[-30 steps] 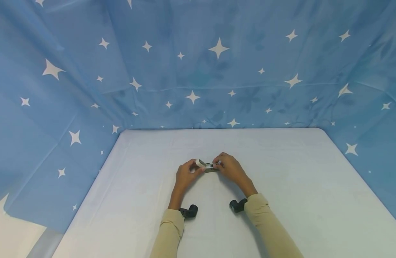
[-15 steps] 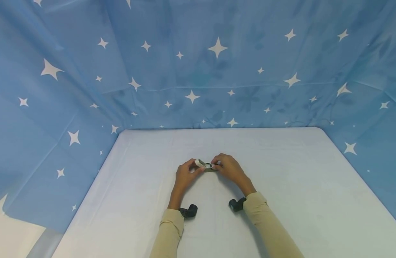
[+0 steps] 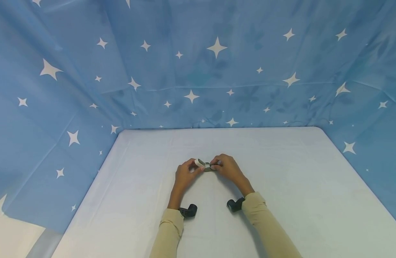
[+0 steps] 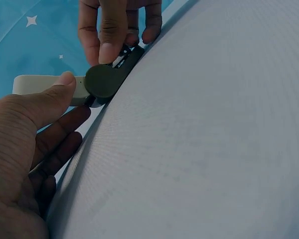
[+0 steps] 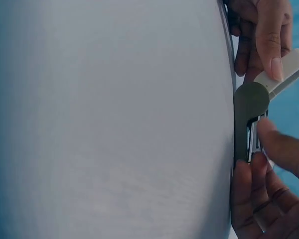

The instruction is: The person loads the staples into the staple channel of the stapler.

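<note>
A small stapler with a white top and a dark green base lies swung apart over the table. My left hand grips its white top between thumb and fingers. At the other end, my right hand pinches at the metal channel, thumb on one side and fingertips on the other. The green base rests at the table surface. A small pale piece shows by the right fingers; those fingers hide part of it, and its kind is unclear.
The white-covered table spreads out on all sides of the hands. Blue cloth with white stars hangs along its back and sides. A black camera is strapped to the left wrist, another camera to the right.
My right hand has shifted slightly left along the stapler, covering more of the metal channel. The left hand keeps its grip on the white top almost unmoved.
</note>
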`<state>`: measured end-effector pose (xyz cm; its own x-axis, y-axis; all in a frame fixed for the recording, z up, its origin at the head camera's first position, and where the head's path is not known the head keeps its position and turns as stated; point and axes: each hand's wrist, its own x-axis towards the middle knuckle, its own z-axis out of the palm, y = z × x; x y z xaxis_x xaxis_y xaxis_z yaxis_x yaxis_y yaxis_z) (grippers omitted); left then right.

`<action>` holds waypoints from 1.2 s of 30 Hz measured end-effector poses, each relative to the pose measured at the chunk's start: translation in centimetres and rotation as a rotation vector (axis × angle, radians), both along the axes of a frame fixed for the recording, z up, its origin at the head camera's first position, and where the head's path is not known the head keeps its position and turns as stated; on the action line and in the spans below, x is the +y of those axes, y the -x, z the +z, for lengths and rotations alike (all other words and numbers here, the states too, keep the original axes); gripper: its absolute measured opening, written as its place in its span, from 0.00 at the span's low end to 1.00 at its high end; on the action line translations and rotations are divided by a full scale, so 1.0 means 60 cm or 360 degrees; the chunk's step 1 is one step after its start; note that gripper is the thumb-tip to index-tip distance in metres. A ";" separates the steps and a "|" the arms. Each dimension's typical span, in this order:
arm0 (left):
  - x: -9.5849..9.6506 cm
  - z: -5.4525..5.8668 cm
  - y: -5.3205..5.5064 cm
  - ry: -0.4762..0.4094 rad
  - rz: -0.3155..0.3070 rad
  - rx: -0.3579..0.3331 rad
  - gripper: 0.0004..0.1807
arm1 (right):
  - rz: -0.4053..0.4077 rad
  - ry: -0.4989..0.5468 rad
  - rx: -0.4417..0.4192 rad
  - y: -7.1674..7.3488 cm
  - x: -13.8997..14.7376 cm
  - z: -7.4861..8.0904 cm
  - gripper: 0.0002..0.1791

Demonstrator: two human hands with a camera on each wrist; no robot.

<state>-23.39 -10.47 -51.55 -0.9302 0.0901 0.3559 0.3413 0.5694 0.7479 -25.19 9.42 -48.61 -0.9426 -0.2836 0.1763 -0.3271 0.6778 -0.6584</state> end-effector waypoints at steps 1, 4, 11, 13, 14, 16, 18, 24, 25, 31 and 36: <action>0.000 0.000 0.001 -0.0002 -0.0005 0.0007 0.18 | -0.0010 0.0060 -0.0051 0.001 0.001 -0.001 0.03; 0.000 -0.002 0.002 0.0012 -0.0001 0.0007 0.18 | -0.0043 0.0224 -0.0187 0.002 0.005 -0.005 0.04; 0.000 -0.004 0.003 0.0021 0.0006 0.0020 0.19 | -0.0148 0.0264 -0.0282 0.006 0.003 -0.009 0.07; 0.000 -0.004 0.004 0.0027 -0.0001 0.0026 0.19 | -0.0197 0.0240 -0.0293 0.007 0.000 -0.009 0.07; -0.001 -0.005 0.004 0.0029 -0.0003 0.0026 0.19 | -0.0220 0.0228 -0.0302 0.007 -0.001 -0.009 0.06; -0.001 -0.006 0.005 0.0033 -0.0004 0.0030 0.19 | -0.0252 0.0208 -0.0320 0.008 -0.003 -0.008 0.06; -0.001 -0.006 0.005 0.0038 -0.0003 0.0035 0.19 | -0.0267 0.0200 -0.0338 0.008 -0.005 -0.007 0.05; 0.000 -0.005 0.004 0.0003 -0.0001 0.0031 0.18 | -0.0243 0.0237 -0.0360 0.009 -0.003 -0.006 0.02; 0.000 -0.005 0.004 0.0000 -0.0003 0.0028 0.18 | -0.0235 0.0247 -0.0366 0.009 -0.002 -0.006 0.02; 0.001 -0.004 0.003 -0.0005 -0.0007 0.0014 0.18 | -0.0217 0.0286 -0.0422 0.007 0.001 -0.003 0.03; 0.001 -0.003 0.001 0.0004 0.0011 -0.0030 0.19 | -0.0192 0.0290 -0.0437 0.006 0.001 0.000 0.03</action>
